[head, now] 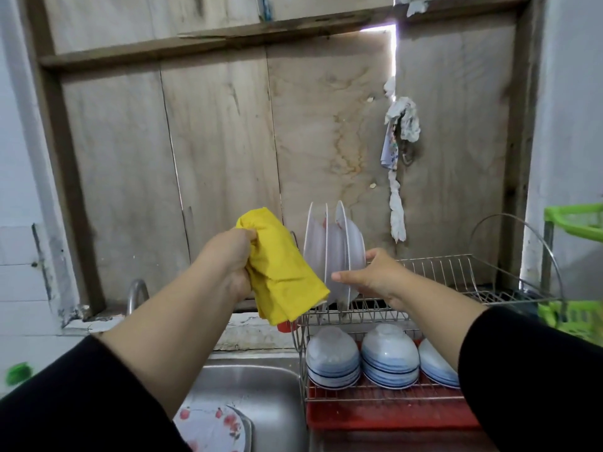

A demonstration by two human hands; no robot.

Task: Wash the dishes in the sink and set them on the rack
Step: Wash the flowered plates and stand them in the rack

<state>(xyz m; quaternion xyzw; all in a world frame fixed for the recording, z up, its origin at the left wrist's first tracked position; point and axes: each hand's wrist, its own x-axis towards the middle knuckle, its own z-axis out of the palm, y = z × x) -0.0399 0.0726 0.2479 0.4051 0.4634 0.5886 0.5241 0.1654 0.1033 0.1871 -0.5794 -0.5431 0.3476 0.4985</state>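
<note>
No readable text, labels, brand names, numbers or signs appear on anything in this kitchen view.

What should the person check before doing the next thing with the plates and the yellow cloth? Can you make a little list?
1. Left hand has a firm grip on the yellow cloth: ok.
2. White plates stand upright in the rack top tier: ok.
3. Right hand steadies the rightmost plate, fingers straight against it: ok.
4. Free slots remain on the top tier to the right: ok.
5. Bowls sit upside down on the lower tier: ok.
6. Sink is finished: not ok, a flowered plate lies in it.
7. Plates are dry: cannot tell.
</note>
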